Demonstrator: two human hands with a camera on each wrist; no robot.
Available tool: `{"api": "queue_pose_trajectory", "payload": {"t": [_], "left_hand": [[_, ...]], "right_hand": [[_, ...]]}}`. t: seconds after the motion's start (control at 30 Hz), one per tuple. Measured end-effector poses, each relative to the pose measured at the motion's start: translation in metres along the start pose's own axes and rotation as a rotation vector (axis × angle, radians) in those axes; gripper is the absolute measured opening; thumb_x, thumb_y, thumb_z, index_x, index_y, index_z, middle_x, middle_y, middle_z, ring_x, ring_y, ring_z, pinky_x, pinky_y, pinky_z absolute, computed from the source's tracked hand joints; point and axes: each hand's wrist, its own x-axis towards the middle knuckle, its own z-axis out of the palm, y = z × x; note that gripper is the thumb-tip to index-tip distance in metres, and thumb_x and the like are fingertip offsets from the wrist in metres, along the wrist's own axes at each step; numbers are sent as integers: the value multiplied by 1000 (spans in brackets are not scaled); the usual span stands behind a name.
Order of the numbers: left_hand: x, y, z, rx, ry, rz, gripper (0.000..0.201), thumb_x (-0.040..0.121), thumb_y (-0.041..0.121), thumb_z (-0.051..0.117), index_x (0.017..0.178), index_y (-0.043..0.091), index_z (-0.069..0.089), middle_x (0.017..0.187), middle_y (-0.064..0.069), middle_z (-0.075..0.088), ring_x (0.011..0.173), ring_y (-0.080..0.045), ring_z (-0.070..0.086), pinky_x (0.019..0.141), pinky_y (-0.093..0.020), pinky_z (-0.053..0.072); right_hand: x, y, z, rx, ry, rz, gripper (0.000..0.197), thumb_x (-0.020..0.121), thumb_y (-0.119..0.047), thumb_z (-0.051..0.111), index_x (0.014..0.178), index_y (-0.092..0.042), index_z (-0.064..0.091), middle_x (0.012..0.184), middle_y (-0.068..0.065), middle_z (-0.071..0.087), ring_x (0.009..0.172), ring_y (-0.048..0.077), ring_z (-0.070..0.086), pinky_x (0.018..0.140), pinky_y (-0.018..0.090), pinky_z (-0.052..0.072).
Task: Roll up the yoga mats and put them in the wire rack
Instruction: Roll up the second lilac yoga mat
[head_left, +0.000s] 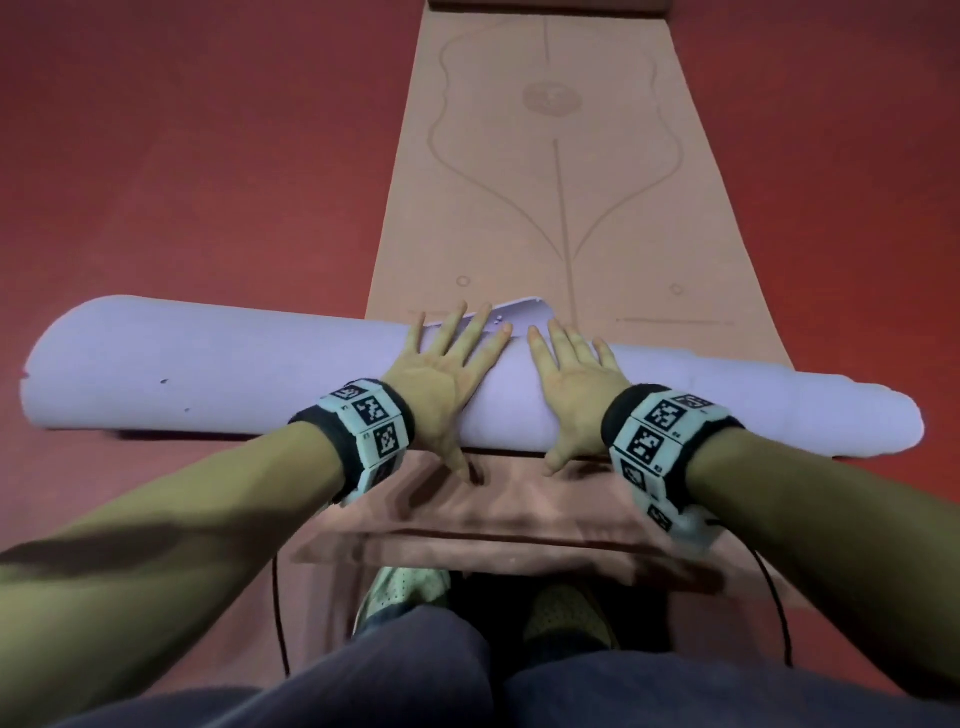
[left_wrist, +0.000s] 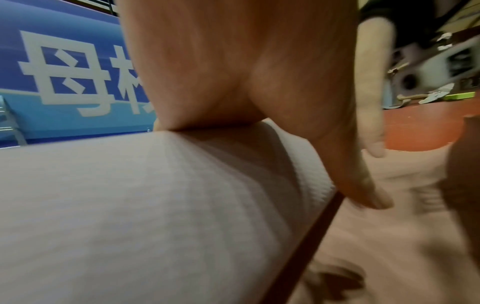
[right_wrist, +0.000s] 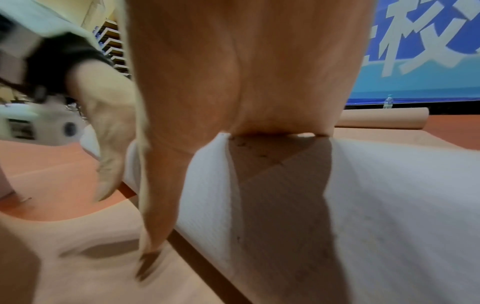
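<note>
A lilac yoga mat (head_left: 208, 374), rolled into a thick tube, lies crosswise over a pink mat (head_left: 561, 197) that stretches flat away from me. My left hand (head_left: 447, 358) presses on top of the roll near its middle, fingers straight and spread. Beside it my right hand (head_left: 571, 364) lies flat on the roll the same way. Both thumbs hang down the near side of the roll. The left wrist view shows the palm on the lilac mat (left_wrist: 130, 205), and the right wrist view shows the right palm on the lilac mat (right_wrist: 389, 205).
Red floor (head_left: 182, 156) surrounds the mats. My shoes (head_left: 405, 587) stand at the pink mat's near end. Another rolled pink mat (right_wrist: 384, 119) lies by a blue banner (left_wrist: 64, 82) with white characters. No wire rack is in view.
</note>
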Motion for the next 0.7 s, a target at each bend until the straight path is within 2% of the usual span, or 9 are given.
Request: {"api": "queue_pose_trajectory", "payload": {"t": [0.2, 0.27, 0.37, 0.5, 0.7], "left_hand": [[-3, 16, 13, 5, 77, -98, 166, 46, 86, 74, 149, 15, -35, 161, -20, -27, 149, -41, -21, 116, -66, -10], [-1, 15, 12, 5, 87, -111, 165, 46, 85, 76, 149, 16, -34, 161, -20, -25, 150, -41, -19, 117, -64, -10], [7, 7, 4, 9, 67, -94, 165, 45, 85, 77, 150, 18, -33, 162, -18, -18, 150, -39, -13, 118, -62, -7], [18, -5, -8, -4, 41, -78, 164, 44, 85, 78, 153, 21, -27, 163, -17, -10, 151, -37, -6, 120, -60, -3], [43, -26, -34, -142, -45, -57, 162, 42, 76, 85, 156, 28, -19, 166, -11, -10, 154, -31, -8, 122, -56, -1]], "right_hand": [[25, 12, -26, 40, -54, 17, 153, 54, -56, 89, 154, -12, -19, 164, 15, -12, 152, 27, -7, 123, 46, 2], [30, 14, -33, 46, -64, 24, 151, 56, -53, 90, 155, -13, -17, 164, 12, -10, 152, 26, -5, 123, 47, 4], [32, 11, -37, 85, -73, 73, 152, 58, -44, 91, 153, -14, -24, 164, 11, -16, 152, 26, -11, 122, 52, 2], [28, 2, -26, 7, 27, 140, 147, 63, -36, 88, 151, -9, -26, 162, 15, -19, 151, 30, -14, 121, 51, -1], [18, -1, -7, -69, 146, 116, 152, 62, -45, 89, 148, -5, -29, 159, 19, -24, 149, 35, -17, 121, 54, -3]]}}
